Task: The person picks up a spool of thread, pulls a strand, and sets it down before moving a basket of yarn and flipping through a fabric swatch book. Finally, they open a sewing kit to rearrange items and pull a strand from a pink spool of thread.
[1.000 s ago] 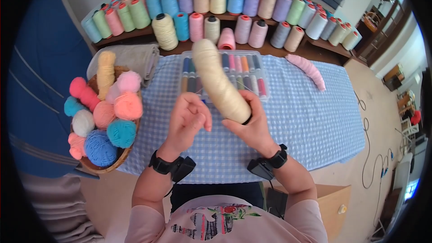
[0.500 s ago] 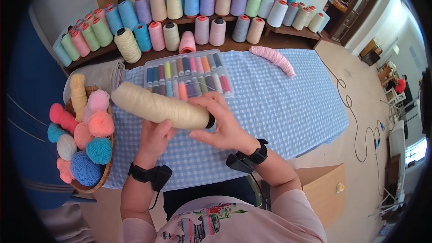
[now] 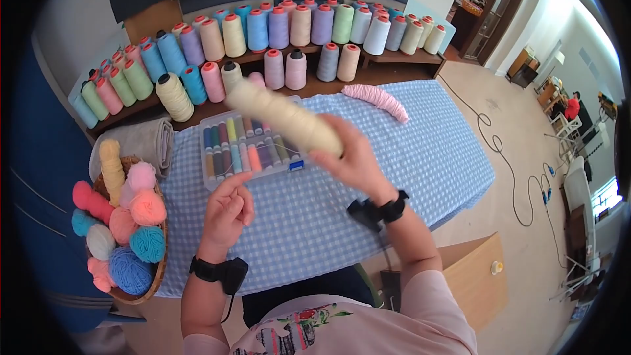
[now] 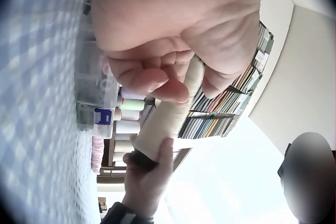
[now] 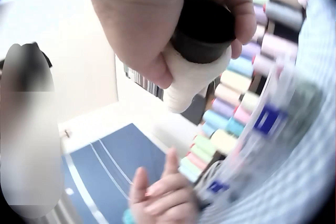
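In the head view the right hand (image 3: 355,158) grips the lower end of a long cream yarn cone (image 3: 286,115), held tilted above the thread box. The right wrist view shows the cone's hollow black base (image 5: 205,29) between thumb and fingers. The left hand (image 3: 227,213) is raised to the left of the cone, apart from it, index finger extended and the other fingers bent, holding nothing. A clear box (image 3: 263,172) of small coloured thread spools lies on the checked cloth (image 3: 342,217), partly behind the cone.
A pink yarn bundle (image 3: 376,100) lies at the cloth's far edge. Rows of thread cones stand on a dark shelf (image 3: 322,87) behind. At left are a basket (image 3: 158,276) of yarn balls and a folded grey towel (image 3: 141,144).
The left hand has let go of the cone and drawn back. The right hand has moved the cone's far end up and to the right. The head view has shifted.
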The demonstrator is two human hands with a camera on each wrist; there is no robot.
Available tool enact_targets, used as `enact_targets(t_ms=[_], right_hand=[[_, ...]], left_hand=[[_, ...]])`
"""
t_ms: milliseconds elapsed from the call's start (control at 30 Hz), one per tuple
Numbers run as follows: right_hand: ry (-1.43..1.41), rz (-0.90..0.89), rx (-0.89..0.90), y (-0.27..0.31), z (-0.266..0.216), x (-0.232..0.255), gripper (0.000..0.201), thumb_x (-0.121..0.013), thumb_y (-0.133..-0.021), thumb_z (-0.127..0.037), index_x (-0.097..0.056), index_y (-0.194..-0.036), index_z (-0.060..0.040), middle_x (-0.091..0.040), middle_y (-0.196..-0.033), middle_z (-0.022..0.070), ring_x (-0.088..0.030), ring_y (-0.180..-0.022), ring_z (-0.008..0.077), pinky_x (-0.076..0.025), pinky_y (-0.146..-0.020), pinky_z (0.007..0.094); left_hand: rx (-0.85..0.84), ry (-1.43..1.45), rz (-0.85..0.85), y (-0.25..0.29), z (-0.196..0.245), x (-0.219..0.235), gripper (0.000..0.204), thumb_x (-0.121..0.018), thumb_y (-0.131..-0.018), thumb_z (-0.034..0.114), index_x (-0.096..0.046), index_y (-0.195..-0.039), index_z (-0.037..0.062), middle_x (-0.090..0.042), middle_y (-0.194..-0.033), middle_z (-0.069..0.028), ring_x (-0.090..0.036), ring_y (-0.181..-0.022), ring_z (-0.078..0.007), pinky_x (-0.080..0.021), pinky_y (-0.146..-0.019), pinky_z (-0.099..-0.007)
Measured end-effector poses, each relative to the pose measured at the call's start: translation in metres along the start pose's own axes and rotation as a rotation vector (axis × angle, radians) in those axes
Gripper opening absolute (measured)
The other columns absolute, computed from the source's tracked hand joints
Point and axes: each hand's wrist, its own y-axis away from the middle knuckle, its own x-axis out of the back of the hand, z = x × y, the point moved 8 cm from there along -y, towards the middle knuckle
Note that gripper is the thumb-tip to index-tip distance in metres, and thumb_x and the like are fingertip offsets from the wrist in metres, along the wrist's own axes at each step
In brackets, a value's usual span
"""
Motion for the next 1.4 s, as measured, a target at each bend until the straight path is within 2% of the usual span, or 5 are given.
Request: enact_targets(t_ms=[333, 867, 1000, 1200, 1400], right_hand=[[0.787, 0.118, -0.020, -0.032, 0.124, 0.034, 0.046, -0.063, -0.080, -0.026, -0.052, -0.119, -0.0046, -0.059, -0.106, 0.0188, -0.059, -0.095, 0.0363, -0.048, -0.080, 0.0457], [0.290, 0.466, -0.482, -0.045, 0.252, 0.141, 0.044, -0.063, -0.083, -0.033, -0.050, -0.109, 0.0005, -0.059, -0.091, 0.0119, -0.061, -0.076, 0.0204, -0.051, -0.060, 0.0324], [-1.104, 0.261, -0.553, -0.046, 0.154, 0.100, 0.045, -0.047, -0.095, -0.041, -0.048, -0.109, 0.0018, -0.058, -0.090, 0.0109, -0.057, -0.060, 0.0172, -0.044, -0.043, 0.0267], [-1.002, -0.457, -0.528, -0.009, 0.005, -0.001, 0.057, -0.025, -0.099, -0.048, -0.036, -0.126, 0.0007, -0.060, -0.094, 0.0129, -0.056, -0.053, 0.0156, -0.044, -0.037, 0.0234], [-1.071, -0.815, -0.558, 0.006, -0.097, -0.102, 0.073, -0.066, -0.068, -0.017, -0.033, -0.132, 0.0000, -0.059, -0.097, 0.0185, -0.061, -0.067, 0.0180, -0.048, -0.048, 0.0257]], left_hand=[[0.100, 0.039, -0.036, 0.001, -0.012, -0.005, 0.030, -0.058, -0.089, 0.019, -0.055, -0.114, 0.0018, -0.053, -0.071, -0.0019, -0.047, -0.060, -0.0082, -0.038, -0.054, -0.0198], [0.126, 0.008, -0.001, 0.000, -0.013, 0.001, 0.028, -0.060, -0.089, 0.021, -0.056, -0.109, 0.0017, -0.053, -0.069, -0.0024, -0.048, -0.060, -0.0092, -0.037, -0.052, -0.0209], [0.140, 0.020, -0.021, 0.001, -0.015, -0.003, 0.026, -0.059, -0.089, 0.019, -0.056, -0.109, 0.0020, -0.053, -0.069, -0.0025, -0.048, -0.060, -0.0091, -0.036, -0.053, -0.0206], [0.115, 0.004, -0.007, 0.002, -0.011, -0.004, 0.023, -0.055, -0.091, 0.017, -0.056, -0.110, 0.0031, -0.049, -0.069, -0.0001, -0.044, -0.061, -0.0080, -0.034, -0.053, -0.0214], [0.100, 0.089, 0.020, -0.013, -0.026, 0.003, 0.024, -0.053, -0.092, 0.025, -0.056, -0.110, 0.0088, -0.046, -0.065, 0.0048, -0.040, -0.054, -0.0053, -0.032, -0.048, -0.0213]])
